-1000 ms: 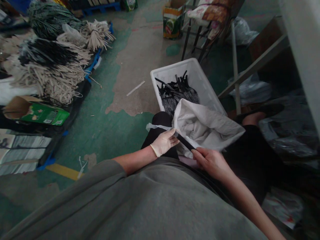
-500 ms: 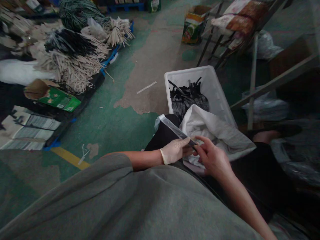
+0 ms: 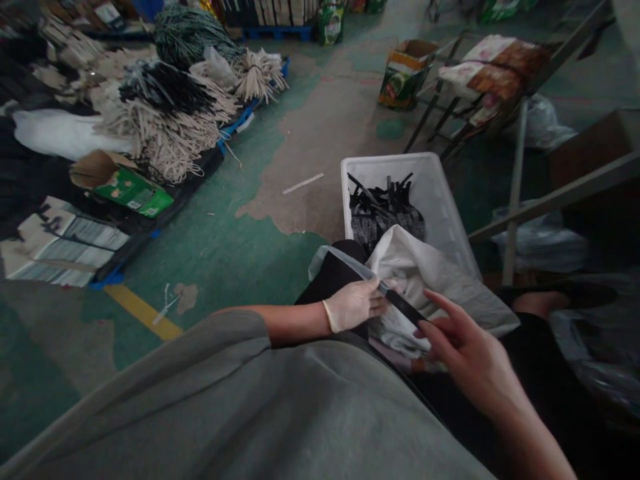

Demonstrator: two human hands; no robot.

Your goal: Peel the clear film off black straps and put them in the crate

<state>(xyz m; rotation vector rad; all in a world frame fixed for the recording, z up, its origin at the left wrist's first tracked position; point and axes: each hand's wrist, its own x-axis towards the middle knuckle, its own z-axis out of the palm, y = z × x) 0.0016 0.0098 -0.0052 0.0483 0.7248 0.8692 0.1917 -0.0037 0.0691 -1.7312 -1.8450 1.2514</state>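
Your gloved left grip [image 3: 355, 305] is closed where the black strip [image 3: 404, 308] meets a clear plastic sleeve [image 3: 345, 259], seemingly to steady both. Your right grip [image 3: 470, 353] pinches the strip's other end, its index finger stretched out clear. The strip slants between your two grips above your lap, likely so that neither end sags. The sleeve's loose tail extends over your knee [image 3: 345, 250]. Just beyond, a white sack [image 3: 440, 270] overlaps the plastic bin [image 3: 453, 220], whose dark strips [image 3: 385, 207] lie heaped, presumably for a short reach.
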